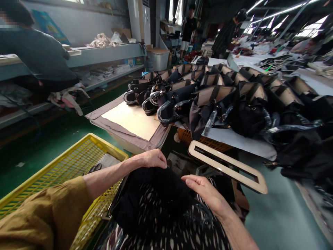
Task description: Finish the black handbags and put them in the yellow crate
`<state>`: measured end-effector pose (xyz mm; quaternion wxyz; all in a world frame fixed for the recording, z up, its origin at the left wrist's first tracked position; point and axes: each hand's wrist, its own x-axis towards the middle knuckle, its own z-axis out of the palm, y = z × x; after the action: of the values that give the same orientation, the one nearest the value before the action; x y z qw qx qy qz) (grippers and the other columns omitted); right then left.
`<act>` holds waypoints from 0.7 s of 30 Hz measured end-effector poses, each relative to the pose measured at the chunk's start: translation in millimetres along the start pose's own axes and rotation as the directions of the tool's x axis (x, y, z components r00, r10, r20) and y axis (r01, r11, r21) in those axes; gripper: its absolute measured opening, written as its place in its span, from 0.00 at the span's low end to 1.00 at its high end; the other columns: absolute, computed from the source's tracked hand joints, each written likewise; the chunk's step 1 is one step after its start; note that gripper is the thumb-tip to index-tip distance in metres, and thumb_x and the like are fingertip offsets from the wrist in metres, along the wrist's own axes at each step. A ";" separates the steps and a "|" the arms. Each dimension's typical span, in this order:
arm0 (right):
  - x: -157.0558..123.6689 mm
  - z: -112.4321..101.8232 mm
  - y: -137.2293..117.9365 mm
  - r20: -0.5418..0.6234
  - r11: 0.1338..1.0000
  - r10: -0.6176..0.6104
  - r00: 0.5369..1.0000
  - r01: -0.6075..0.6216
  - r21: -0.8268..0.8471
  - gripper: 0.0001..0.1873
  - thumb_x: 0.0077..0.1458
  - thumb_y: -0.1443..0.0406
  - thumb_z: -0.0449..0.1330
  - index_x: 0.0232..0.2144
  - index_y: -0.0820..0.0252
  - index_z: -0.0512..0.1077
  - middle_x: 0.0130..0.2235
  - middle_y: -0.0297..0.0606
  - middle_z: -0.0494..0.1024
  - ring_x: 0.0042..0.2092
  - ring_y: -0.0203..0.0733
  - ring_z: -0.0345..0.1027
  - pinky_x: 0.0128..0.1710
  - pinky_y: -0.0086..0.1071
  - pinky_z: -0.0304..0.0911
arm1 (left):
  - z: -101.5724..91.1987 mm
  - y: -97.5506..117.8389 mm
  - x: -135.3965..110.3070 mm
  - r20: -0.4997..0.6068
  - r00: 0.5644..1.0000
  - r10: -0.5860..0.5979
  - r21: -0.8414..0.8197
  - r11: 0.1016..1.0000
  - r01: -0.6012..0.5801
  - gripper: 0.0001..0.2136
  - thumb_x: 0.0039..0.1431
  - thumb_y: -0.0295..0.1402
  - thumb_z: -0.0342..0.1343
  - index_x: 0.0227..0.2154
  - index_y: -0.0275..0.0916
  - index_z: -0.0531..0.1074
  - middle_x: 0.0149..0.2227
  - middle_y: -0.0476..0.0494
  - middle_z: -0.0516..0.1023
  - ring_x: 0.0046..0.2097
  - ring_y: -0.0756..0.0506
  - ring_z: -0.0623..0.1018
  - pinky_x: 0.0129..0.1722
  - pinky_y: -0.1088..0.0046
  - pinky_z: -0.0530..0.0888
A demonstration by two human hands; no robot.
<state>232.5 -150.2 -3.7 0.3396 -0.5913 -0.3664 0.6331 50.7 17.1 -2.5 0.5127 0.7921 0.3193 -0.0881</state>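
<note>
Left hand (153, 159) has its grip pinched shut on the top edge of a floppy black fabric piece (153, 199) on the lap. Right hand (205, 189) lies against its right side, grip open. A yellow plastic lattice crate (65, 163) crowds the left, and a flat beige slotted frame (227, 167) juts in just ahead. Black handbags with tan linings (208, 92) fill the counter (241, 142) beyond. The fabric's lower edge blends into the patterned lap, so it's hard to make out.

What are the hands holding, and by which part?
A soft black fabric piece: left hand pinches its top edge, right hand rests against its right edge.
</note>
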 end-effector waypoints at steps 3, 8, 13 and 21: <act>-0.6 5.4 -5.8 0.002 0.989 -0.007 1.000 0.007 -0.147 0.19 0.48 0.55 0.56 0.37 0.60 0.75 0.32 0.36 0.78 0.39 0.44 0.68 0.41 0.33 0.60 | 0.0 0.5 -0.3 -0.017 1.000 0.002 -0.009 1.000 -0.002 0.11 0.43 0.35 0.53 0.25 0.34 0.76 0.20 0.52 0.69 0.26 0.52 0.66 0.24 0.80 0.60; 3.6 9.5 -7.5 -0.189 0.904 -0.080 0.979 -0.008 -0.427 0.16 0.51 0.57 0.52 0.26 0.59 0.75 0.26 0.32 0.76 0.32 0.41 0.67 0.32 0.28 0.58 | 0.3 2.0 -1.8 -0.034 0.999 -0.010 -0.011 1.000 0.009 0.10 0.43 0.34 0.54 0.24 0.33 0.77 0.19 0.52 0.69 0.25 0.52 0.66 0.23 0.80 0.59; 2.4 12.0 -8.3 -0.186 0.800 -0.117 0.976 -0.019 -0.599 0.17 0.54 0.58 0.48 0.26 0.57 0.73 0.27 0.33 0.76 0.32 0.41 0.68 0.30 0.28 0.57 | -0.6 1.0 -1.8 -0.062 0.998 0.009 -0.005 1.000 -0.009 0.08 0.43 0.32 0.55 0.24 0.34 0.77 0.19 0.52 0.70 0.26 0.52 0.67 0.23 0.81 0.60; 36.4 51.9 -40.4 -0.192 0.465 -0.217 0.957 -0.071 -0.882 0.13 0.54 0.62 0.51 0.40 0.57 0.70 0.34 0.42 0.78 0.39 0.47 0.72 0.33 0.31 0.57 | 3.1 8.1 8.6 0.051 0.998 0.035 0.016 0.999 -0.036 0.07 0.43 0.31 0.57 0.27 0.35 0.74 0.21 0.54 0.70 0.25 0.53 0.66 0.23 0.80 0.61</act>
<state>178.1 -101.8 14.8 0.0607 -0.7471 -0.6136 0.2484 62.8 15.8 -1.8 0.5155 0.7995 0.2910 -0.1018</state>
